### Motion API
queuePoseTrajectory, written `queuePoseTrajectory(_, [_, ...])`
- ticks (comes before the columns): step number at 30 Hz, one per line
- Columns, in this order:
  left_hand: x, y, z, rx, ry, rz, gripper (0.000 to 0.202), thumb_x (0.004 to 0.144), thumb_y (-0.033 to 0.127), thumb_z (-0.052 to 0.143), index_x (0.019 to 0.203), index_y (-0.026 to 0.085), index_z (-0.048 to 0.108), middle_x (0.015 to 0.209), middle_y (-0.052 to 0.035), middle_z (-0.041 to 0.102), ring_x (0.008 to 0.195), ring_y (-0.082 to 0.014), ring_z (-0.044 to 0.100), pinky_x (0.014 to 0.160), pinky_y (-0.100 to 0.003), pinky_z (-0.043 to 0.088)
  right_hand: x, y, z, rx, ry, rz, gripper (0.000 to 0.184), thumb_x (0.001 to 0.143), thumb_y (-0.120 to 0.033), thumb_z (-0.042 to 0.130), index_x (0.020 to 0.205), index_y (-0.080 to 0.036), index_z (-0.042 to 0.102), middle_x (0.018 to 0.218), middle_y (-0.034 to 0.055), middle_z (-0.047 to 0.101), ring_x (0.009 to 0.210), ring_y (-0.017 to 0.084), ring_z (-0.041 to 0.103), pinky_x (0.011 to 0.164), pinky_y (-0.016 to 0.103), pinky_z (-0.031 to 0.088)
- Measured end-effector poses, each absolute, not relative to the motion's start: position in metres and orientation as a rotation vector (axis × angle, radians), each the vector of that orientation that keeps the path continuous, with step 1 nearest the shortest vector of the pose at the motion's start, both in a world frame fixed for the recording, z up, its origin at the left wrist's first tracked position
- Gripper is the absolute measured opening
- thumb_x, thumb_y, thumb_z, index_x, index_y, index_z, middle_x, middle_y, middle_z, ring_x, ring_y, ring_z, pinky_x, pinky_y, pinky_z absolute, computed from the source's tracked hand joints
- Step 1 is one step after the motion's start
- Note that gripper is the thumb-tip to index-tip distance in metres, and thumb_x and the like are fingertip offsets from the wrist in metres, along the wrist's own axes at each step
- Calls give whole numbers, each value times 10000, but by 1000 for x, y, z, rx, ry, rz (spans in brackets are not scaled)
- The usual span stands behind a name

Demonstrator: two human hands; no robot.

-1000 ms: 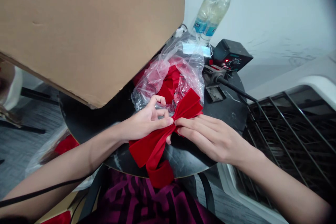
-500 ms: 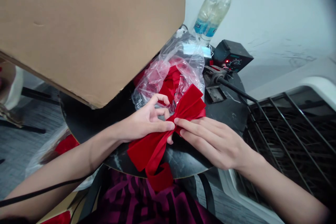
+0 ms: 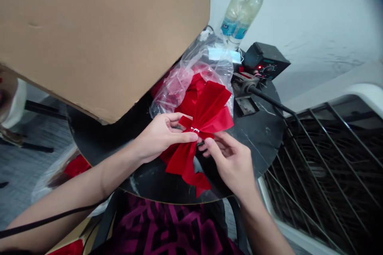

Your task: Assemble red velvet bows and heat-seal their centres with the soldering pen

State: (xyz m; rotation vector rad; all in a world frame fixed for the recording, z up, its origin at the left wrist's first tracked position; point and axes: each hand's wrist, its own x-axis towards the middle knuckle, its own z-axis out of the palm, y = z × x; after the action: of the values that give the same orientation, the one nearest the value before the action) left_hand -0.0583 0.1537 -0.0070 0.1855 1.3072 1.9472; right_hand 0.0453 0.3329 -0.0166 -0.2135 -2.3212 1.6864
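Observation:
A red velvet ribbon bow (image 3: 206, 115) is held up over the round black table (image 3: 263, 135). My left hand (image 3: 163, 137) pinches the bow's gathered middle, where a thin silver wire wraps it. My right hand (image 3: 230, 161) is closed just under that middle, its fingertips against the bow's underside and the wire ends. The bow's loops fan upward and its tails hang down toward my lap.
A clear plastic bag (image 3: 191, 75) with more red ribbon lies behind the bow. Two water bottles (image 3: 242, 12) and a black control box (image 3: 266, 61) with a cabled tool stand at the back. A cardboard box (image 3: 98, 32) looms left. A wire rack (image 3: 326, 159) is on the right.
The bow has been lifted and turned upright, so its loops now point up. My right hand slid from lying flat on the ribbon to pinching under the middle.

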Motion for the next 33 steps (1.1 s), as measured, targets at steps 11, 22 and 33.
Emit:
queuePoseTrajectory(11, [-58,154,-11,241,1315,1877,308,745,141,900,1032,130,788,1004,-91,820,961,-218,787,888,-280,608,27,331,-15,-347,-2103,2068,221,820,-374,842,843,-167,770,736,52,765,612,156,709,572,243,593])
queuePoseTrajectory(22, [-56,156,-12,220,1458,1874,307,678,148,937,956,150,804,1001,-81,820,948,-228,780,886,-313,607,27,336,-13,-210,-2193,2066,278,817,-462,840,893,-205,766,774,37,750,686,182,709,671,288,601])
queuePoseTrajectory(33, [-55,158,-10,282,1448,1934,168,784,181,870,945,168,825,967,-39,815,911,-174,764,876,-238,590,25,336,-15,-315,-2170,2059,319,795,-458,869,755,-173,729,616,9,698,532,128,640,537,215,530])
